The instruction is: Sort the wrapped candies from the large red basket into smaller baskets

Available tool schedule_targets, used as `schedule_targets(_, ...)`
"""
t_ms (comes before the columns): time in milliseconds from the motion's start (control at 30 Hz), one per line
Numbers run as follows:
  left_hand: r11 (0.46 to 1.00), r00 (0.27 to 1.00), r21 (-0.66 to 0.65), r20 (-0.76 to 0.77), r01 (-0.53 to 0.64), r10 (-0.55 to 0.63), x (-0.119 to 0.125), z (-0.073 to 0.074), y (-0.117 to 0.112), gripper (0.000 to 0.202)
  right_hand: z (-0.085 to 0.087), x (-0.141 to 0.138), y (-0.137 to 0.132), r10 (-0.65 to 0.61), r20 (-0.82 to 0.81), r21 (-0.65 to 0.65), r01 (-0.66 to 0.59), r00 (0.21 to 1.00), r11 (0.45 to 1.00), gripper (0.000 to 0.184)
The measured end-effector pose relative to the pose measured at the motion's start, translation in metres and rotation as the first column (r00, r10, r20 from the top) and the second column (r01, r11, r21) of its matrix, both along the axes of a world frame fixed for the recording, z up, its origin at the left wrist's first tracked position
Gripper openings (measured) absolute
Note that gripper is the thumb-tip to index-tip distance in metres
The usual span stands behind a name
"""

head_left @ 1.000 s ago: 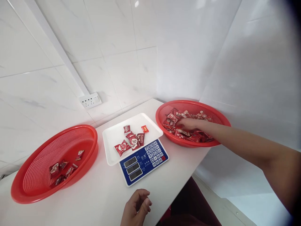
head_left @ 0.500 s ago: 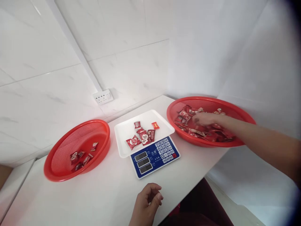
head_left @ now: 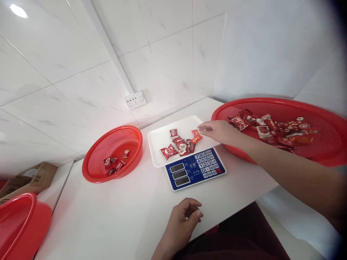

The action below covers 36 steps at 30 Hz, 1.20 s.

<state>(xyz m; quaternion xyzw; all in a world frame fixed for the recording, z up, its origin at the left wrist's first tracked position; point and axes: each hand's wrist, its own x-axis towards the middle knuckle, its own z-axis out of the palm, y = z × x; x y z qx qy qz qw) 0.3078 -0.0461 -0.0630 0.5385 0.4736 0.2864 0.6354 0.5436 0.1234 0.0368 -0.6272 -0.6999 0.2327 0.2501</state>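
Note:
My right hand (head_left: pixel 214 130) is over the right edge of the white scale tray (head_left: pixel 155 153). Its fingertips pinch a small red candy packet (head_left: pixel 197 139), which overlaps another red packet on the tray. Several red wrapped candies (head_left: pixel 182 147) lie in a loose group in the tray's middle. The tray sits on a blue digital scale (head_left: pixel 193 169) with lit number displays and a keypad. Close to the table's front edge, my left hand (head_left: pixel 187 220) rests below the scale, fingers loosely curled, thumb apart, holding nothing.
A large red basket (head_left: pixel 282 101) at the right holds many wrapped candies. Left of the scale, another red basket (head_left: pixel 135 159) contains several candies. At the far left are a third red basket (head_left: pixel 40 220) and a cardboard box (head_left: pixel 45 177). A power socket (head_left: pixel 135 100) is on the tiled wall.
My right hand has come out of the right basket and moved left to the tray with a red candy packet. My left hand stays below the scale. The view has shifted left.

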Motion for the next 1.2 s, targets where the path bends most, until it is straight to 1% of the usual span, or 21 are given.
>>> schedule_targets(100,1.000,1.000,-0.012,-0.024,-0.011,0.010,-0.005,0.001,-0.002,0.033,-0.001,0.001,-0.018,-0.013,0.042,0.056,0.011,0.999,0.998,0.035)
schedule_targets(167,1.000,0.999,-0.023,-0.038,-0.012,0.011,-0.007,0.001,-0.003,0.033,-0.004,0.007,-0.034,0.020,0.031,0.059,-0.022,0.999,0.998,0.036)
schedule_targets(233,1.000,0.999,-0.025,-0.044,0.000,-0.001,-0.007,0.002,-0.003,0.031,-0.010,0.014,-0.051,0.050,0.000,0.050,-0.050,0.999,0.997,0.038)
schedule_targets(300,1.000,0.999,-0.023,-0.051,0.014,-0.015,-0.006,0.002,-0.003,0.029,-0.021,0.020,-0.068,0.072,-0.055,0.016,-0.071,0.996,0.997,0.040)
schedule_targets(367,0.999,0.998,-0.020,-0.062,0.026,-0.028,-0.004,0.003,-0.002,0.028,-0.034,0.022,-0.081,0.071,-0.124,-0.052,-0.078,0.990,0.996,0.043)
schedule_targets(433,0.999,0.997,-0.013,-0.073,0.036,-0.037,-0.003,0.003,0.000,0.027,-0.048,0.021,-0.092,0.055,-0.178,-0.122,-0.078,0.982,0.989,0.045)
schedule_targets(500,0.999,0.995,-0.004,-0.083,0.050,-0.050,-0.002,0.004,0.001,0.028,-0.060,0.018,-0.099,0.027,-0.208,-0.154,-0.060,0.978,0.986,0.043)
schedule_targets(600,0.998,0.994,0.002,-0.090,0.060,-0.060,-0.001,0.005,0.002,0.028,-0.072,0.015,-0.104,-0.004,-0.237,-0.146,-0.032,0.971,0.989,0.039)
schedule_targets(700,0.998,0.994,0.002,-0.091,0.061,-0.061,-0.001,0.005,0.002,0.029,-0.077,0.017,-0.104,-0.051,-0.264,-0.145,0.013,0.963,0.989,0.038)
schedule_targets(800,0.998,0.994,-0.005,-0.095,0.058,-0.058,-0.002,0.005,0.002,0.028,-0.079,0.025,-0.100,-0.151,-0.303,-0.133,0.115,0.941,0.984,0.038)
schedule_targets(900,0.998,0.994,-0.009,-0.091,0.059,-0.059,-0.002,0.005,0.001,0.028,-0.081,0.032,-0.097,-0.257,-0.324,-0.093,0.239,0.911,0.966,0.039)
schedule_targets(1067,0.999,0.995,-0.003,-0.087,0.041,-0.041,-0.004,0.005,0.001,0.028,-0.089,0.039,-0.096,-0.310,-0.211,0.004,0.317,0.927,0.948,0.041)
schedule_targets(1200,1.000,0.997,0.013,-0.070,-0.012,0.013,-0.012,0.004,0.004,0.030,-0.093,0.039,-0.097,-0.397,-0.126,0.001,0.401,0.909,0.916,0.049)
